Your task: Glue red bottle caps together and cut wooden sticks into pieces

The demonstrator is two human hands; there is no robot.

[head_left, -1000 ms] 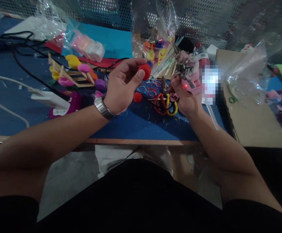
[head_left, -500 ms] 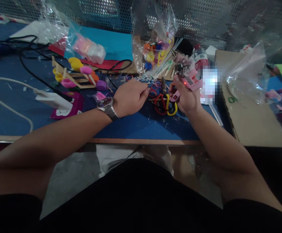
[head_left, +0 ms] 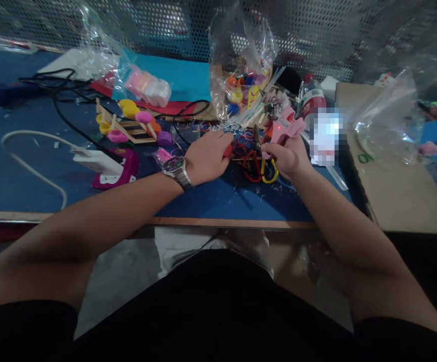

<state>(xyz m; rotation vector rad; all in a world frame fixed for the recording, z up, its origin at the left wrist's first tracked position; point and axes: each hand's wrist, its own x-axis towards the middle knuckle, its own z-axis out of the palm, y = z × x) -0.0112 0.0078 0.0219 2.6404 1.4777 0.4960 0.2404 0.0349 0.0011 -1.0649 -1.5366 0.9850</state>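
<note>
My left hand, with a metal-band watch at its wrist, has curled fingers. A small red piece shows between its thumb and forefinger; its kind is unclear. My right hand is wrapped around a pink hot glue gun with a lit red light, held above the table. An orange patch shows beside the glue gun, partly hidden. Between my hands lie scissors with red and yellow handle loops. Rubber bands and paper scraps lie behind them.
On the left, a white plug sits in a purple power socket, near a stick craft with coloured spoon-like ends. Behind stand a plastic bag of colourful pieces and a bottle. Cardboard and a blurred bright screen are right.
The glue gun has tilted and come slightly lower and left in my right hand. A red piece now shows in my left fingers. The view has shifted a little left.
</note>
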